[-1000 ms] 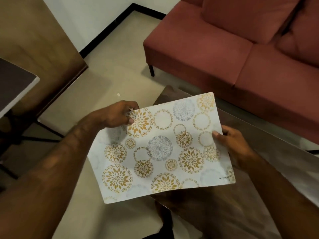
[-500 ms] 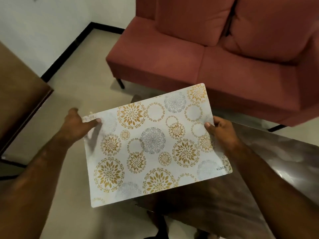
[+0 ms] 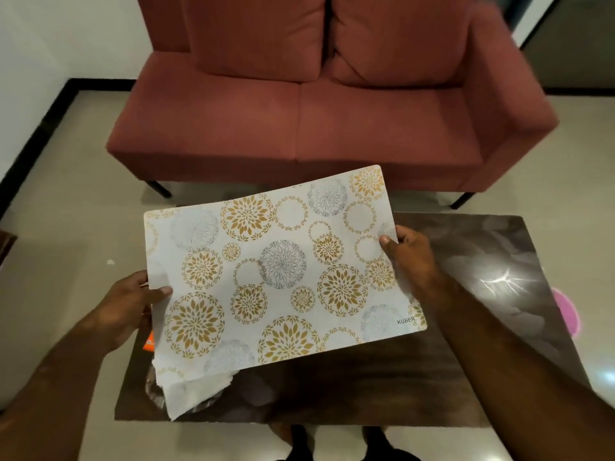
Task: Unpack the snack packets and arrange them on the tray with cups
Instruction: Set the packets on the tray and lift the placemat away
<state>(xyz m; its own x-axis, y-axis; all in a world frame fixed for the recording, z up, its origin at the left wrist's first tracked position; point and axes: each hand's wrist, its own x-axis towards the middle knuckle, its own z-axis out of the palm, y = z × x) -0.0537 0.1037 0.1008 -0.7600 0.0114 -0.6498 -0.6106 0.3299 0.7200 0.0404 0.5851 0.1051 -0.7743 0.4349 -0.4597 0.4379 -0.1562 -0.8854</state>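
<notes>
I hold a flat white placemat [image 3: 283,271] printed with gold and grey flower circles, level above the left half of a dark glossy coffee table [image 3: 366,387]. My left hand [image 3: 129,307] pinches its left edge, thumb on top. My right hand [image 3: 411,257] grips its right edge, thumb on top. Under the mat's near left corner lie white paper tissue [image 3: 189,394] over something clear and shiny, and an orange packet corner [image 3: 148,342]. No cups or tray show.
A red two-seat sofa [image 3: 299,128] stands just beyond the table on thin black legs. A pink round object [image 3: 565,314] lies on the floor past the table's right edge. My feet [image 3: 332,444] are at the table's near edge. Pale tiled floor surrounds it.
The view has swung right to face the sofa and table squarely. The mat has come over the table. My left hand has slid from the mat's far corner down its left edge.
</notes>
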